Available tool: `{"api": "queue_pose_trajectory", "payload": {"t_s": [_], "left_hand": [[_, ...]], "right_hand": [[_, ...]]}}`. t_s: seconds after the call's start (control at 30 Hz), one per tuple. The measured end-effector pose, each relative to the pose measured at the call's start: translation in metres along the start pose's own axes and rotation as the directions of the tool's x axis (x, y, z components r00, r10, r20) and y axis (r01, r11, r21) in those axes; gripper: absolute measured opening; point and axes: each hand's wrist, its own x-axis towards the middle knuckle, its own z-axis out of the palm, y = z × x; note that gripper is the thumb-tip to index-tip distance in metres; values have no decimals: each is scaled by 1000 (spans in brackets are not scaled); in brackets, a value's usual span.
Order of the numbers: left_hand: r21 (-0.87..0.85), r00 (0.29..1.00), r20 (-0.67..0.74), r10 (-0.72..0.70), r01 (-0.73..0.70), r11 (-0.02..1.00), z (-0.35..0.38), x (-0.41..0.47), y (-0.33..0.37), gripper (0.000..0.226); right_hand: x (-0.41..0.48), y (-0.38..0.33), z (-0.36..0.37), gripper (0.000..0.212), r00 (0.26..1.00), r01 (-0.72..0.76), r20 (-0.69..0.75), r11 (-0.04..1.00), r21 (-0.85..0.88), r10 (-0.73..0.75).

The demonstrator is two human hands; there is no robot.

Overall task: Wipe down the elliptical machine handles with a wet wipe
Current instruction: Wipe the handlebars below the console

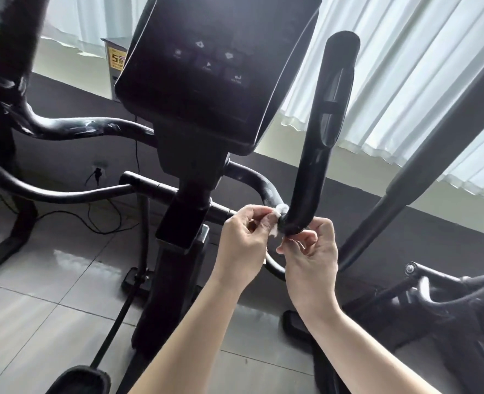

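Observation:
The black right handle (320, 143) of the elliptical rises from a bend at the centre right. A small white wet wipe (279, 216) is wrapped around the bend at the handle's foot. My left hand (243, 243) pinches one end of the wipe on the left side of the bar. My right hand (310, 257) pinches the other end just under the bar. The left handle (73, 127) curves away at the left, with shiny streaks on it.
The dark console (206, 69) stands over the centre post (178, 251). A long moving arm (422, 163) slants at the right. Cables (101, 220) trail on the grey tiled floor by a wall socket. White curtains (405, 81) hang behind.

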Motion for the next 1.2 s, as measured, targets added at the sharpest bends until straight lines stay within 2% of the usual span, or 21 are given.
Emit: {"api": "queue_pose_trajectory", "payload": {"t_s": [0.13,0.2,0.37,0.5,0.63,0.77,0.87,0.93,1.0,1.07,1.2], "left_hand": [[203,995,-53,86,-73,976,3,36,-7,7],[280,991,-99,84,-53,958,6,60,-14,7],[253,979,-203,-34,85,964,13,98,-17,19],[227,993,-118,-7,34,973,8,76,-17,17],[116,1000,16,-25,23,993,1,42,-15,8],[143,999,43,21,-27,989,-2,51,-11,9],[271,994,-51,94,-77,960,2,72,-15,8],[336,981,-168,100,-39,941,6,85,-25,12],[269,942,-320,101,-12,963,4,93,-33,17],[235,873,-470,126,-14,972,0,96,-39,23],[242,791,-595,139,11,970,8,98,-44,23]], "right_hand": [[2,3,1,38,1000,7,-8,1000,-7,-7],[3,4,2,40,1000,22,-5,1000,-14,-22],[6,3,2,52,999,32,20,999,-32,-31],[8,7,1,54,999,42,8,998,-42,-42],[7,9,0,51,999,29,18,999,-31,-28],[8,8,0,45,1000,16,25,1000,-3,-16],[9,8,1,42,999,13,29,1000,24,-13],[9,7,2,41,999,12,31,1000,28,-13],[8,7,1,40,999,7,42,999,35,-8],[8,8,0,40,999,6,50,999,36,-8],[8,10,0,40,999,-1,39,999,32,-1]]}}
